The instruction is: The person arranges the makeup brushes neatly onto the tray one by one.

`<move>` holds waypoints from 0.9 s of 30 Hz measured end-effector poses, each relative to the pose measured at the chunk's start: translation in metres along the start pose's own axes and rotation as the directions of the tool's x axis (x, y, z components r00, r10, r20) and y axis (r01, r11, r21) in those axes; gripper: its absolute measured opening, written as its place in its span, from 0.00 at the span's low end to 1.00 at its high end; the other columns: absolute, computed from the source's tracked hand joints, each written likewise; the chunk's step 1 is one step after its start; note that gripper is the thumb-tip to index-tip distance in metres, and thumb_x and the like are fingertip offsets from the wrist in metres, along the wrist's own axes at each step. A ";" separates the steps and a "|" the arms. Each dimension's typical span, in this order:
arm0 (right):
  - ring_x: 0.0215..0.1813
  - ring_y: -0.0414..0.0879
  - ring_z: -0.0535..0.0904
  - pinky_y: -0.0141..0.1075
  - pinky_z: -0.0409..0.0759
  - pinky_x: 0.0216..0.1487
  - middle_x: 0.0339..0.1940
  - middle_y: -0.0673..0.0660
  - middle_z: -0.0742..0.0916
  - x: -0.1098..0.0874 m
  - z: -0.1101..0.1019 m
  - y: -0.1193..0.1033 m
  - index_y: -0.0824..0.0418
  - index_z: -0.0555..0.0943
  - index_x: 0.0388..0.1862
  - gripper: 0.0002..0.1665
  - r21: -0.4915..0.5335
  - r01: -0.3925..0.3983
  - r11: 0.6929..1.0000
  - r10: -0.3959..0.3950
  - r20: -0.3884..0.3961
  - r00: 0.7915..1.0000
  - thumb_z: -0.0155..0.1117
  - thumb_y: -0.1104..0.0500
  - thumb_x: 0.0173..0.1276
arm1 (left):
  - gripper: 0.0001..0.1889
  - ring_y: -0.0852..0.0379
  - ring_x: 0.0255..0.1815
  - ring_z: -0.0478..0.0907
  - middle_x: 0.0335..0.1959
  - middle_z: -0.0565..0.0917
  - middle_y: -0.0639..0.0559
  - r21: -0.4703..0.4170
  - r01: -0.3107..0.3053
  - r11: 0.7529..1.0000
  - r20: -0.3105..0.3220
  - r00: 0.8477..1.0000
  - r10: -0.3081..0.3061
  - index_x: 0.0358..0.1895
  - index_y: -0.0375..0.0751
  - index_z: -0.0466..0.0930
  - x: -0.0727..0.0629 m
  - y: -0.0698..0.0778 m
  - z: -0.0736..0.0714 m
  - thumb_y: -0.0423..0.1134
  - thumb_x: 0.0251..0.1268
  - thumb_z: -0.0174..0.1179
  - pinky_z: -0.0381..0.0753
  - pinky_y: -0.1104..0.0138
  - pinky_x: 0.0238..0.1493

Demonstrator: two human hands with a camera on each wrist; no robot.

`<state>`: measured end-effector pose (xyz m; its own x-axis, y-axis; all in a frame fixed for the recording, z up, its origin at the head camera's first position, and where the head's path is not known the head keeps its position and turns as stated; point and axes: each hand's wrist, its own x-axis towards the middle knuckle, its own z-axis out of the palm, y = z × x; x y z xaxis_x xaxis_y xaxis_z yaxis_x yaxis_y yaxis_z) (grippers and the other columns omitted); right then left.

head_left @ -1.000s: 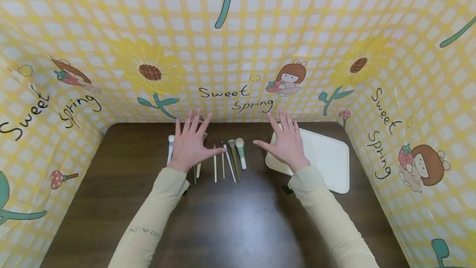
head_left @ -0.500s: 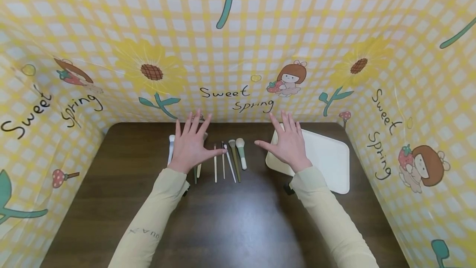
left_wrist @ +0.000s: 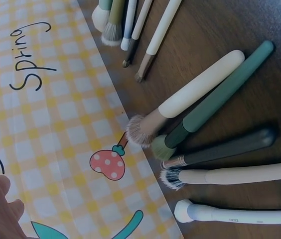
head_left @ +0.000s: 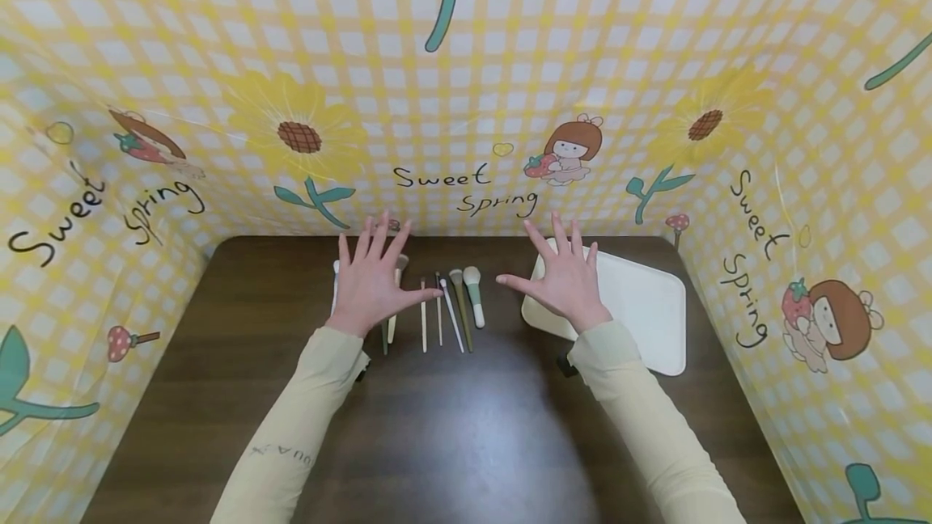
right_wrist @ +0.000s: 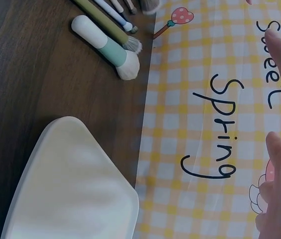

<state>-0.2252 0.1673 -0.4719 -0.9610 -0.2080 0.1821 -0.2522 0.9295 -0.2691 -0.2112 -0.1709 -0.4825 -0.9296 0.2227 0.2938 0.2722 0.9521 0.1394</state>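
Observation:
My left hand (head_left: 371,285) is held with its fingers spread above a row of makeup brushes, holding nothing and hiding some of them in the head view. The left wrist view shows several of these: a cream-handled brush (left_wrist: 203,84), a green brush (left_wrist: 227,94), a black brush (left_wrist: 230,148) and a white brush (left_wrist: 240,215). Right of that hand lie thinner brushes, an olive brush (head_left: 461,310) and a thick white-and-green brush (head_left: 475,297). Fingers spread and holding nothing, my right hand (head_left: 564,281) is over the left part of a white tray (head_left: 644,314).
The brushes and tray lie on a dark brown wooden table (head_left: 437,443). A yellow checked cloth (head_left: 466,87) with printed flowers and lettering stands around the table's back and sides. A small black object (head_left: 565,365) shows at the right cuff.
The right hand's fingers have spread wider apart. The head view has shifted slightly. Brushes and tray keep their places on the table.

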 end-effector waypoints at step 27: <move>0.83 0.59 0.37 0.62 0.35 0.76 0.85 0.60 0.47 -0.008 0.000 0.015 0.43 0.53 0.84 0.65 0.011 -0.026 1.000 0.026 -0.011 1.000 0.52 0.13 0.54 | 0.66 0.45 0.83 0.33 0.84 0.38 0.50 -0.050 0.033 0.998 0.016 0.999 -0.033 0.83 0.65 0.38 -0.007 -0.004 0.003 0.92 0.39 0.45 0.31 0.35 0.73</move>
<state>-0.2212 0.1833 -0.4778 -0.9659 -0.1806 0.1857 -0.2287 0.9311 -0.2841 -0.2066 -0.1761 -0.4879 -0.9417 0.1948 0.2742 0.2530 0.9475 0.1958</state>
